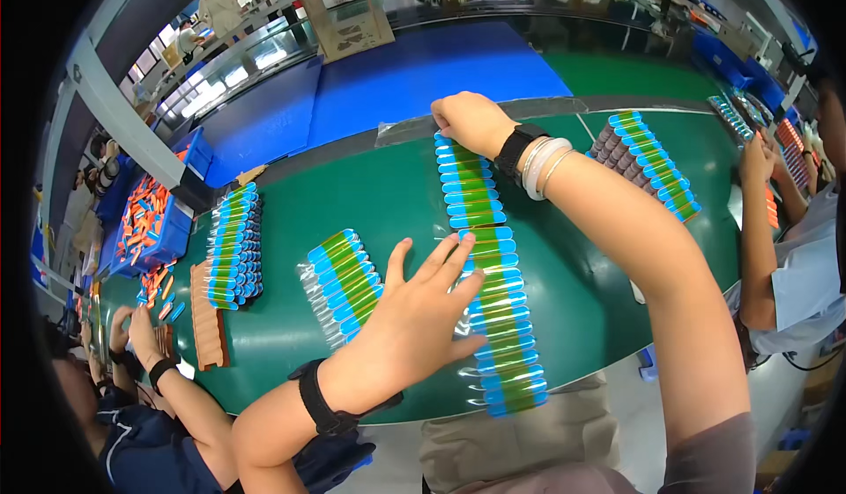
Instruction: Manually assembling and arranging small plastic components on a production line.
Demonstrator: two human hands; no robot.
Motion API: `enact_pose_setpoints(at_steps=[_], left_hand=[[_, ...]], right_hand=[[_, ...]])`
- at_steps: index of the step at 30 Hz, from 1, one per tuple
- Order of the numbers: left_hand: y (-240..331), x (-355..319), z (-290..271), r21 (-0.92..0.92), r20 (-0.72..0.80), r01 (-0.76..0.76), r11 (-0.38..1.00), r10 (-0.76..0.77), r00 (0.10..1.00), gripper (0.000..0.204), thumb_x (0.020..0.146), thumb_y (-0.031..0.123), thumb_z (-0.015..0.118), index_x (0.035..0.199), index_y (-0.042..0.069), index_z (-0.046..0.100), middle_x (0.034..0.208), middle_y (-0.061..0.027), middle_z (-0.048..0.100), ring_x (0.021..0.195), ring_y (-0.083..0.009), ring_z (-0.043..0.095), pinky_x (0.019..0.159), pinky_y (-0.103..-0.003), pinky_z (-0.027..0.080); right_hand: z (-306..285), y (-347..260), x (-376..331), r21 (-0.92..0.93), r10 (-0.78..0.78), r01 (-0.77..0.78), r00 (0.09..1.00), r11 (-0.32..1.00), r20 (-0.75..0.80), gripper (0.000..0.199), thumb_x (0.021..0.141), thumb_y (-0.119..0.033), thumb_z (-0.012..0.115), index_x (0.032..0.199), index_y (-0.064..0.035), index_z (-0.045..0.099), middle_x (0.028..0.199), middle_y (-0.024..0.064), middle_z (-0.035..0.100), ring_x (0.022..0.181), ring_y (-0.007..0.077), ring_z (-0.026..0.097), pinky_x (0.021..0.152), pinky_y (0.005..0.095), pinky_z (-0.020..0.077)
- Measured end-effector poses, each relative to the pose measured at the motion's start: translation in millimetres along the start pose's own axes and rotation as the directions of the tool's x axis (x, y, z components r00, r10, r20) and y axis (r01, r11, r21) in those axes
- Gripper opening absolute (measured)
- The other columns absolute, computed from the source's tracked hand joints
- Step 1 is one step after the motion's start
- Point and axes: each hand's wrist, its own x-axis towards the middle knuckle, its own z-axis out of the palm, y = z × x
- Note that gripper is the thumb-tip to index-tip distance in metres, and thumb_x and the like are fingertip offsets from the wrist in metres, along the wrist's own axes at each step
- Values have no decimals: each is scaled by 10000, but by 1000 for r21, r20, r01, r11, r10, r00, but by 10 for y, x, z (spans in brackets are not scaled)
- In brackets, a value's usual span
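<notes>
Two strips of blue, round-ended pieces with a green band along the middle lie end to end before me: a far strip [472, 185] and a longer near strip [509, 326]. Clear film shines along the near strip's left side, and its near end reaches over the table edge. My left hand [414, 309] is open, fingers spread, its fingertips over the left side of the near strip. At the far strip's top end my right hand [476, 124] is closed, with curled fingers on that end; its fingertips are partly hidden.
Another banded strip [345, 282] lies left of my left hand. Stacks of strips stand at left [234, 247] and right [648, 163]. A blue bin [172, 238] holds orange and blue pieces. Blue sheets [432, 66] cover the far side. Co-workers' hands [141, 335] work at both sides.
</notes>
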Motion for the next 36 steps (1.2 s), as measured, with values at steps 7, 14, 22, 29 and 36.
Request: enact_pose_setpoints(at_steps=[7, 14, 22, 29, 36], left_hand=[[707, -369, -307, 145, -121, -132, 981, 150, 981, 668, 805, 406, 736, 1377, 126, 534, 1559, -180, 316, 1425, -386, 299, 1099, -575, 281], [705, -722, -236, 91, -200, 77, 993, -58, 978, 624, 773, 254, 768, 1343, 132, 544, 1413, -193, 467, 1319, -369, 438, 1045, -514, 367], [825, -883, -213, 128, -462, -20, 992, 78, 884, 230, 679, 157, 787, 843, 88, 641, 669, -46, 514, 624, -241, 557, 579, -376, 427], [-352, -1035, 42, -98, -448, 337, 937, -343, 825, 223, 812, 114, 718, 1011, 37, 652, 896, -125, 638, 882, -325, 602, 783, -411, 477], [-417, -1109, -59, -298, -347, 353, 887, -445, 826, 195, 830, 85, 701, 1000, 23, 626, 934, -110, 650, 891, -247, 618, 832, -365, 482]], right_hand=[[-51, 55, -127, -152, 43, -32, 997, 988, 68, 141, 840, -130, 640, 945, -39, 659, 912, 188, 690, 918, 387, 660, 810, 461, 521], [-980, -738, -1086, 14, -253, 253, 967, 967, -31, 255, 870, -92, 595, 1119, -43, 613, 1012, 186, 670, 980, 382, 629, 853, 458, 511], [-696, -1647, -1544, 465, -478, 376, 870, 801, 121, 166, 896, -129, 580, 1014, -37, 653, 951, 153, 670, 966, 343, 640, 809, 437, 525], [-328, -1636, -1219, 489, -485, 347, 854, 800, 187, 189, 886, -91, 586, 1015, -34, 713, 947, 187, 696, 901, 367, 666, 829, 445, 525], [-382, -1605, -1310, 622, -441, 202, 860, 756, 257, 261, 903, -28, 500, 1159, -30, 551, 1040, 218, 676, 975, 409, 651, 844, 465, 519]])
